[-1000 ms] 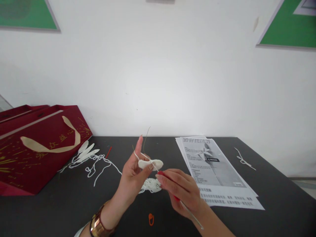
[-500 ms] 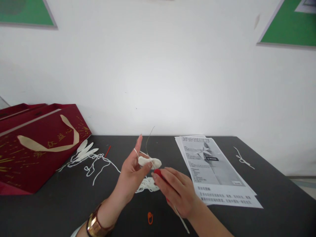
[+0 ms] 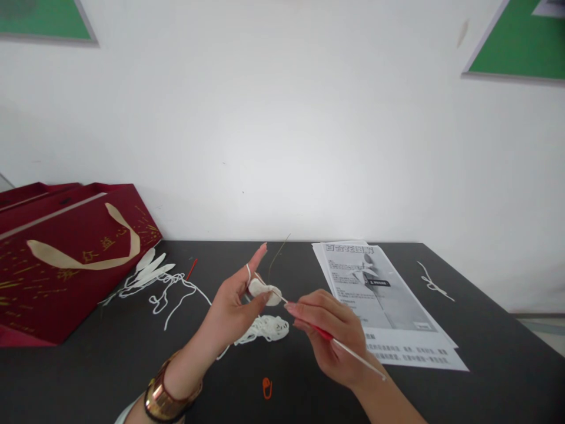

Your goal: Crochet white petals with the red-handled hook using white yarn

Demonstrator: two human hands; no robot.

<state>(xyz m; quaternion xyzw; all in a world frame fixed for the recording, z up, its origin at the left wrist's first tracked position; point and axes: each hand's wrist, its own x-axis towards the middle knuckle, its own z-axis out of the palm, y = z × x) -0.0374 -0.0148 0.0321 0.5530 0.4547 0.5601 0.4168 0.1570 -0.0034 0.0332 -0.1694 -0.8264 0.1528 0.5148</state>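
Between the thumb and fingers of my left hand [image 3: 233, 303] is a small white crochet piece [image 3: 270, 294]. White yarn loops over the raised left index finger, and a thin wire [image 3: 277, 254] sticks up from the piece. My right hand [image 3: 333, 333] grips a crochet hook [image 3: 324, 334] with a red handle and pale metal ends. The hook's front end reaches to the crochet piece; its exact tip is hard to make out. Below the hands, a loose bundle of white yarn [image 3: 271, 328] lies on the black table [image 3: 212, 391].
An orange stitch marker [image 3: 267, 388] lies near the front. Printed sheets [image 3: 397, 300] are at right, with a short knotted white yarn [image 3: 433, 285] beyond. Several white crocheted petals [image 3: 152, 270], a red needle [image 3: 191, 269] and a dark red gift bag [image 3: 83, 259] occupy the left.
My right hand has moved right and back from the crochet piece, and the hook now lies flatter. The left index finger and the wire lean more to the right.
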